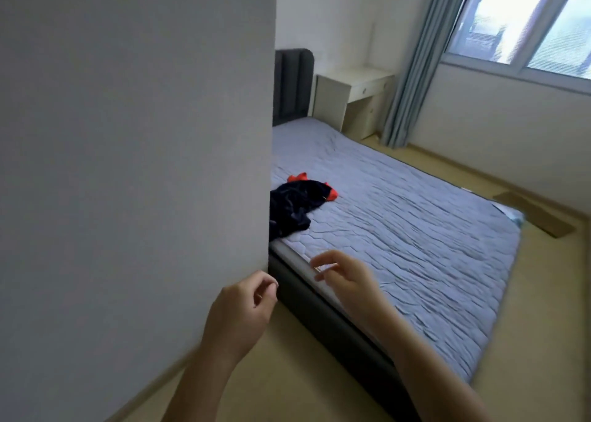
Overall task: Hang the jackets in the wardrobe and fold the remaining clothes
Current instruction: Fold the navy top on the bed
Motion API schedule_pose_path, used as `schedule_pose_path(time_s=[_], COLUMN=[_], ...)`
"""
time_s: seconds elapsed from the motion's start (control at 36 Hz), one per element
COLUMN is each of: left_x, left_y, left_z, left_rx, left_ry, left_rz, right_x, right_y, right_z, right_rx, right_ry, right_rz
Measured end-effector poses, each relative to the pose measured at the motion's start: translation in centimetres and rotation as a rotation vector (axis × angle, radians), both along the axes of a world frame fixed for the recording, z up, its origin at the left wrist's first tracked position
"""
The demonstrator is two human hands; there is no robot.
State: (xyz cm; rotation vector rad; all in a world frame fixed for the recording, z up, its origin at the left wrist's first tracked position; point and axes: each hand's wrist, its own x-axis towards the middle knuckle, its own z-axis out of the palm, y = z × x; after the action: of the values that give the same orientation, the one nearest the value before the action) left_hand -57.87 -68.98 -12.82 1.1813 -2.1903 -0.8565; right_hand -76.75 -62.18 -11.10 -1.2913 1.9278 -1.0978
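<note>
Spotted crumpled dark navy fabric garment with red trim [292,202] on grey quilted bed [415,230], by bed's near side, partly behind white wall [128,134]. Held left hand [243,306] beside bed, right hand [342,276] over bed's edge, both empty, fingers loosely curled.

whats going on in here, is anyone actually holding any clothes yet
Not yet. A person stands at the near side of the bed with both hands out in front, holding nothing. The left hand is beside the edge of a white panel, the right hand over the bed's near edge, fingers loosely curled. A dark navy garment with red trim lies crumpled on the bed, partly hidden behind the panel, and neither hand touches it.
</note>
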Motion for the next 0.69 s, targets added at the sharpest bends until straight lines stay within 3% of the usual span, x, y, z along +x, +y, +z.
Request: schedule_pose_path(time_s=[0.33, 0.42, 0.64, 0.69], left_x=[-17.5, -21.2, -33.2, -36.4], left_y=[-17.3, -19.6, -27.3, -30.3], left_z=[-3.2, -5.0, -13.1, -15.9], left_rx=[0.122, 0.205, 0.384, 0.513], left_ry=[-0.101, -0.042, -0.068, -0.029], left_rz=[-0.184, -0.2, -0.083, -0.016], right_x=[-15.5, -19.1, -30.0, -32.4], right_y=[-10.4, -11.9, -21.1, -24.1], right_z=[-5.0, -6.9, -14.5, -16.6], right_rx=[0.168, 0.182, 0.307, 0.338], right_ry=[-0.062, -0.09, -0.235, -0.267], right_rz=[-0.225, -0.262, -0.249, -0.248])
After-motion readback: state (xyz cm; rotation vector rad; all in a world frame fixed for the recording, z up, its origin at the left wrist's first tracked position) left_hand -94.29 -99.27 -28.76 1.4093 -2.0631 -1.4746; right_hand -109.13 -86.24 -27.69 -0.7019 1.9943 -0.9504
